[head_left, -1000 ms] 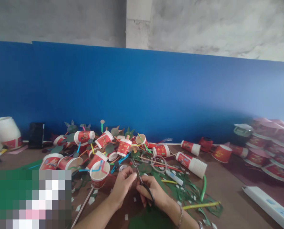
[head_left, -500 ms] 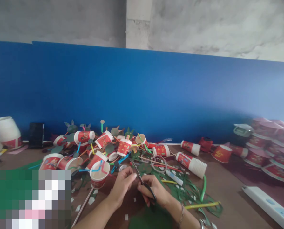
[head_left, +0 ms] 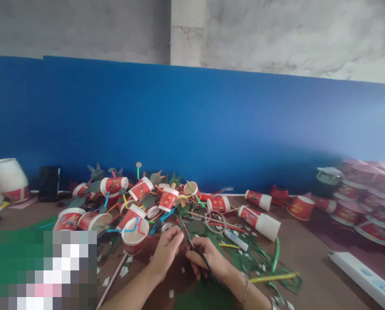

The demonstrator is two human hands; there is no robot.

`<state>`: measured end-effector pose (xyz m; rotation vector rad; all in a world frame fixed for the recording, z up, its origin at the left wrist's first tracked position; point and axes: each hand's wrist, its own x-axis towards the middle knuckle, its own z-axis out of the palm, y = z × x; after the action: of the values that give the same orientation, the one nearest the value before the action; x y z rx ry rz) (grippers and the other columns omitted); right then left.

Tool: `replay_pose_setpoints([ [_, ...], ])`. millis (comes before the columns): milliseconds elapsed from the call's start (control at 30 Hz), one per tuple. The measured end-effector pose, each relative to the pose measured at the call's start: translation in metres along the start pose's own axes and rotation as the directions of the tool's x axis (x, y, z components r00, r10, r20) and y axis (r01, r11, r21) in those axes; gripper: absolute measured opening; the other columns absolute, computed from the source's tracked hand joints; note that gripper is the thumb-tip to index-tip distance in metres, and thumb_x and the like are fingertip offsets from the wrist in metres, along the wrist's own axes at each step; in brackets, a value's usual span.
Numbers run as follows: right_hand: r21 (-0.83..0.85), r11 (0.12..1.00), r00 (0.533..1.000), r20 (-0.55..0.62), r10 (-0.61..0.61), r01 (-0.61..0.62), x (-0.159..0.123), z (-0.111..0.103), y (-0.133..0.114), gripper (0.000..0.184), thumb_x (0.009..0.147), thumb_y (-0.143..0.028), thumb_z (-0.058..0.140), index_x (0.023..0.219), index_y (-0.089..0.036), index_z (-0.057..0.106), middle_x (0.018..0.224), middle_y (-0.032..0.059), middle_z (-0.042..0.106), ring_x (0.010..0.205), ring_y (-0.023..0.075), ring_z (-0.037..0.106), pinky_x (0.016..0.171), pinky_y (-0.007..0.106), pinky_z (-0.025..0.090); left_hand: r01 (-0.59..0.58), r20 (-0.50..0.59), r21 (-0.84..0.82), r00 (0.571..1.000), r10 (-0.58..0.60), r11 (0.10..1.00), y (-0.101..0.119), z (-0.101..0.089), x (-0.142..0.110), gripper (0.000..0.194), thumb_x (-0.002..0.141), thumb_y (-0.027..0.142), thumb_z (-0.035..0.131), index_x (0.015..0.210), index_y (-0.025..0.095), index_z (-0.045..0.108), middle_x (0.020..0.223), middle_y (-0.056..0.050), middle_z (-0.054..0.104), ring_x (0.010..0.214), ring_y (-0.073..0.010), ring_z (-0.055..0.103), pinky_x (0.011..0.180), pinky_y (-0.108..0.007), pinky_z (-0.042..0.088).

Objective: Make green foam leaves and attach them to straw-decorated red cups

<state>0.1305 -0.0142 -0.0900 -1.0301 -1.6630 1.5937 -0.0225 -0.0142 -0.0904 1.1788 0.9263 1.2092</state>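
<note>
My right hand (head_left: 208, 258) grips black-handled scissors (head_left: 192, 247), their blades pointing up and away toward the cup pile. My left hand (head_left: 166, 252) is closed in a pinch right beside the blades, holding something small that I cannot make out. Both hands hover low over the brown table (head_left: 308, 267), above a dark green sheet (head_left: 205, 299) at the near edge. Just beyond them lies a heap of red and white paper cups (head_left: 134, 200) stuck with coloured straws and green paper leaves.
A stack of cups (head_left: 260, 221) lies on its side to the right, with green offcuts (head_left: 260, 262) and a yellow straw (head_left: 273, 277) around. A white power strip (head_left: 363, 275) is at the right, stacked red bowls (head_left: 367, 198) beyond. A white bucket (head_left: 8, 178) stands far left before a blue wall.
Both hands stay nearly in place; the left fingers have shifted slightly toward the scissor blades. Nothing else has moved.
</note>
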Motion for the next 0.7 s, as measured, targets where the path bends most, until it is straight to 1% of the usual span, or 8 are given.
replay_pose_setpoints([
  [300,-0.004,1.000,0.999,0.045,0.023,-0.023,-0.002,-0.006,-0.005,0.033,0.071,-0.047,0.065,0.071,-0.017,0.050,0.038,-0.0081,0.051,0.027,0.0049,0.040,0.027,0.013,0.024,0.010,0.016,-0.013,1.000,-0.010,1.000,0.001,-0.001,0.002,0.034,0.074,0.046,0.059,0.060,0.020,0.042,0.045,0.011,0.025,0.042,-0.0058,0.016,0.042,-0.021,0.011],
  [400,-0.022,1.000,0.999,0.053,0.010,-0.008,-0.001,-0.008,-0.002,0.033,0.073,-0.047,0.063,0.071,-0.017,0.050,0.038,-0.0079,0.050,0.028,0.0050,0.040,0.028,0.013,0.024,0.004,-0.009,-0.014,1.000,-0.004,1.000,0.000,-0.002,0.002,0.034,0.074,0.045,0.059,0.059,0.019,0.042,0.045,0.011,0.025,0.042,-0.0057,0.017,0.042,-0.021,0.012],
  [567,-0.053,0.998,0.999,0.034,0.027,-0.025,0.000,-0.009,-0.003,0.033,0.073,-0.047,0.062,0.071,-0.017,0.051,0.039,-0.0075,0.050,0.027,0.0053,0.041,0.027,0.013,0.024,0.002,-0.060,-0.014,0.998,-0.003,1.000,0.000,-0.001,0.003,0.033,0.073,0.044,0.060,0.059,0.019,0.043,0.042,0.012,0.023,0.040,-0.0050,0.016,0.041,-0.021,0.010],
  [600,-0.056,0.998,0.999,0.033,0.027,-0.025,-0.001,-0.009,-0.004,0.033,0.073,-0.048,0.062,0.071,-0.017,0.051,0.039,-0.0074,0.050,0.027,0.0052,0.041,0.028,0.013,0.024,0.003,-0.070,-0.016,0.998,-0.004,1.000,0.000,0.000,0.002,0.032,0.072,0.043,0.060,0.059,0.018,0.045,0.042,0.012,0.024,0.040,-0.0047,0.016,0.041,-0.021,0.010],
  [633,-0.061,0.998,0.999,0.032,0.025,-0.023,-0.001,-0.010,-0.004,0.033,0.073,-0.048,0.062,0.070,-0.017,0.051,0.039,-0.0074,0.049,0.028,0.0051,0.040,0.028,0.013,0.025,0.007,-0.078,-0.021,0.997,-0.008,1.000,0.001,0.001,0.002,0.031,0.072,0.043,0.060,0.061,0.018,0.046,0.042,0.011,0.029,0.039,-0.0043,0.016,0.040,-0.021,0.010],
  [700,-0.073,0.997,0.999,0.029,0.019,-0.017,-0.001,-0.011,-0.005,0.035,0.073,-0.049,0.063,0.068,-0.017,0.050,0.039,-0.0072,0.049,0.028,0.0049,0.040,0.029,0.013,0.025,0.023,-0.087,-0.036,0.996,-0.026,0.999,0.002,0.004,0.001,0.028,0.073,0.042,0.059,0.067,0.018,0.048,0.046,0.008,0.045,0.038,-0.0034,0.017,0.040,-0.020,0.009],
])
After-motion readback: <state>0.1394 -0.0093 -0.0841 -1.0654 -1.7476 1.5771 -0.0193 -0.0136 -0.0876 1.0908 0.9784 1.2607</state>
